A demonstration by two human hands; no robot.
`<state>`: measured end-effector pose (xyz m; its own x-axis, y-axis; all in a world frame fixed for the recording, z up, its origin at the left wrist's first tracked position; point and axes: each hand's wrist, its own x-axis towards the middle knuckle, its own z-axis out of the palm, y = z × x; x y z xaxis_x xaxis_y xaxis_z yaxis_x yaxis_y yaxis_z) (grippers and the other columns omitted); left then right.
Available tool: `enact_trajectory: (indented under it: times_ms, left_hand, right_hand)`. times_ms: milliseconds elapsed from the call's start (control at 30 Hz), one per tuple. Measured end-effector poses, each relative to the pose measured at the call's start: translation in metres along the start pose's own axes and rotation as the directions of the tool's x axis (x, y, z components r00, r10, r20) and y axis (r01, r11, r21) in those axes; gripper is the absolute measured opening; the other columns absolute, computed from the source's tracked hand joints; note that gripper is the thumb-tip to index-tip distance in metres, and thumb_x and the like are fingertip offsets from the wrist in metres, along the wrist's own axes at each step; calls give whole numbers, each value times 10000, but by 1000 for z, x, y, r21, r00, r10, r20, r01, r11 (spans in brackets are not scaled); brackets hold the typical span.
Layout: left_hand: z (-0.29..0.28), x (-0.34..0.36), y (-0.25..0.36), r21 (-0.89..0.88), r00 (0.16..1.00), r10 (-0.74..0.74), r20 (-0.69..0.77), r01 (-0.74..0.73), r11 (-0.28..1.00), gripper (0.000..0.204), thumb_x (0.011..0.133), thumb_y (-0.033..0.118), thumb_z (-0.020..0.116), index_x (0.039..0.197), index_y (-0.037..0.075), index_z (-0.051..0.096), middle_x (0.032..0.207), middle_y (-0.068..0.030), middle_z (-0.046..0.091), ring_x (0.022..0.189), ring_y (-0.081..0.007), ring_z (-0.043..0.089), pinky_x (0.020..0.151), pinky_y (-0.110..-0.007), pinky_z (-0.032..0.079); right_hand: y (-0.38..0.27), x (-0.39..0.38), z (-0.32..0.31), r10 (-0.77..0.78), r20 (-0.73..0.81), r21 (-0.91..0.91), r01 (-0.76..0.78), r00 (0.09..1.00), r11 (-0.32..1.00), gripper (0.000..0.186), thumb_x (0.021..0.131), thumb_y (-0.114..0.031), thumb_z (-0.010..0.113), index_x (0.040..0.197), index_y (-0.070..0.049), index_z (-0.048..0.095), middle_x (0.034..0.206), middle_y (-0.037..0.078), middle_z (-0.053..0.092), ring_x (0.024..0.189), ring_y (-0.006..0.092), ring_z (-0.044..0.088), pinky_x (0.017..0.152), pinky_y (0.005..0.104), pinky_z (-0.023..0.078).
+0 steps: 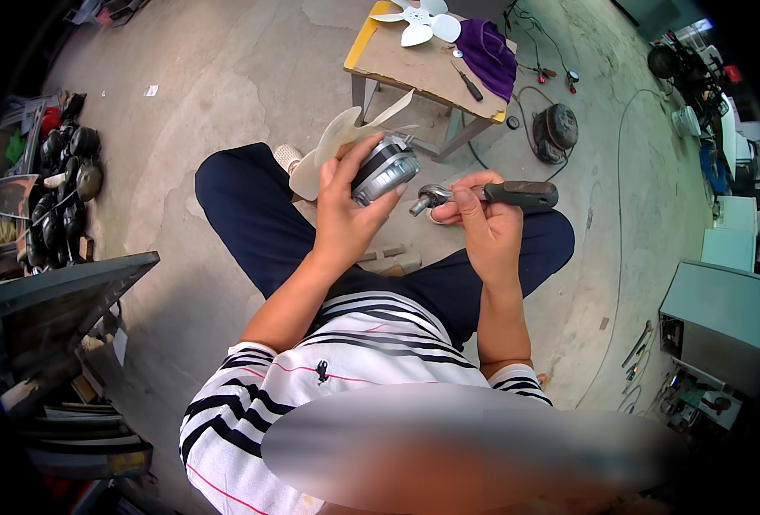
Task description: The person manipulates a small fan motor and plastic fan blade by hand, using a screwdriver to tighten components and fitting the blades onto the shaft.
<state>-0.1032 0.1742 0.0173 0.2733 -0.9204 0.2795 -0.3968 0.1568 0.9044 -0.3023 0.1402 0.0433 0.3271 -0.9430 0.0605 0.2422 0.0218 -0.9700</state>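
repair workshop, stained concrete floor [251,77], small workbench [414,64], piled motors [66,184], loose cables [620,172]

Small round fan motor [386,169], silver and black metal, held up at upper centre of the frame, tilted with its end face toward the right. Pale translucent fan blade [339,142] attached at its far side, spreading up and left. Left hand [345,210] wrapped around the motor from below, fingers curled over its casing. Ratchet wrench [491,195] with dark handle and shiny metal head, lying level just right of the motor, head just beside it. Right hand [487,227] gripping the wrench near the head.
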Motion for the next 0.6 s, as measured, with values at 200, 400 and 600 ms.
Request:
enact_trajectory:
  times_ms: [200,400,600]
  left_hand:
    - [2,-3,2,-59,993,-111,38,114,992,680,813,161,854,1434,105,584,1264,-140,592,1184,-255,583,1034,-353,476]
    - [-1,-3,0,-125,983,-174,65,181,975,681,817,156,841,1441,110,572,1252,-133,591,1181,-257,561,1041,-353,464]
    - [-1,-3,2,-130,982,-175,72,183,975,675,813,153,835,1435,108,576,1255,-134,591,1203,-269,539,1050,-349,452]
  right_hand:
    - [16,8,4,461,-121,670,-271,879,691,217,1059,-162,613,1193,8,610,1135,97,687,948,141,743,815,211,609]
    - [36,-2,4,-43,-157,60,53,987,997,241,1031,-135,650,1204,24,599,1081,98,687,898,173,759,753,254,626]
    - [29,-5,5,-213,-102,-274,178,972,945,189,953,-40,733,1098,45,647,1016,94,682,863,185,764,697,253,600]
